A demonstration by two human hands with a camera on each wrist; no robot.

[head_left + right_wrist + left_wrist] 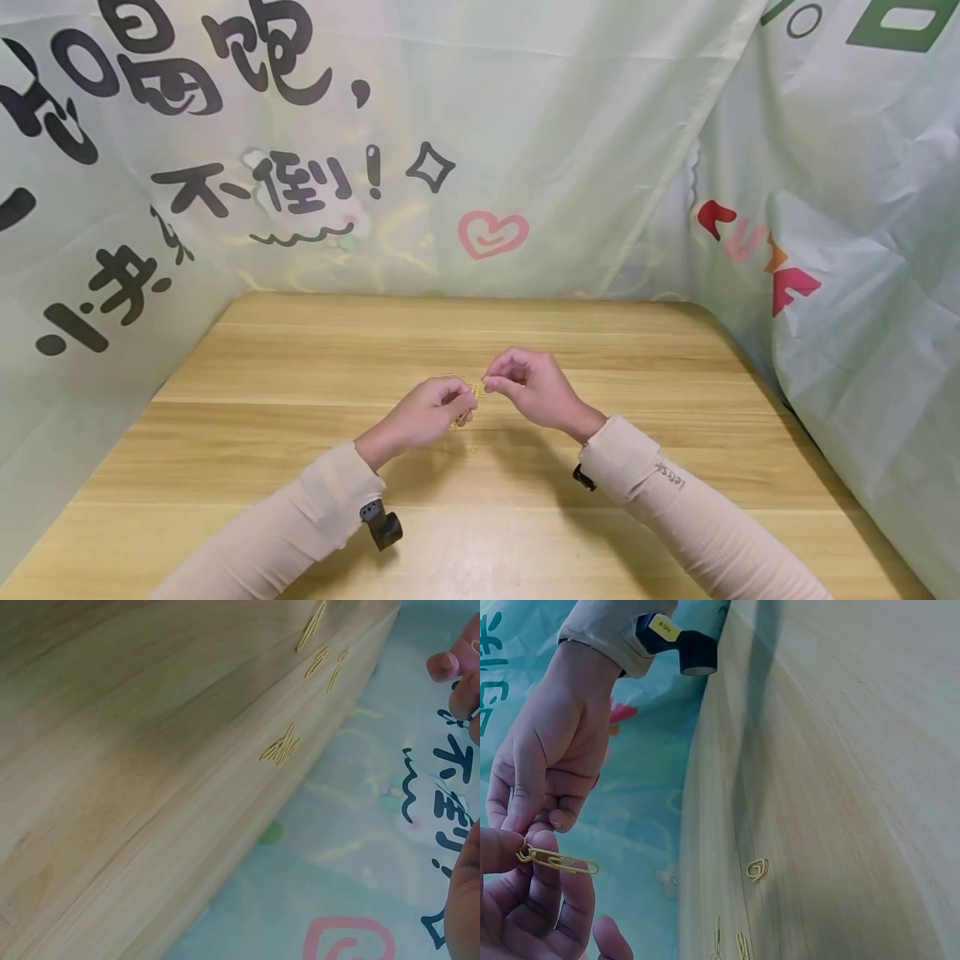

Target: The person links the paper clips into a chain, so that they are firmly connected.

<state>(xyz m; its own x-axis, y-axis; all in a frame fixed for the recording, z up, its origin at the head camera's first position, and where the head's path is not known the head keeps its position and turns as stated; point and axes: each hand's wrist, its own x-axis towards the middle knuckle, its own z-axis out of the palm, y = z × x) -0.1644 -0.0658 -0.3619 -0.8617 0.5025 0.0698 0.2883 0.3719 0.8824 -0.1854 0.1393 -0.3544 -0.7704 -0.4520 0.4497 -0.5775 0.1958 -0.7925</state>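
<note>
Above the table's middle, my left hand (431,412) pinches yellow paper clips (562,861) between thumb and fingers. They look linked together, one hanging out past the fingertips in the left wrist view. Facing it, my right hand (534,390) has its thumb and index finger pressed together at the near end of these clips. The fingertips hide much of that end, but a thin bit of yellow wire shows beside them. In the right wrist view, hands appear only in part at the right edge.
Loose yellow paper clips lie on the wooden table (600,333) below the hands, including a single clip (757,869) and a small heap (281,747). A printed cloth (570,167) hangs behind the table and along its sides.
</note>
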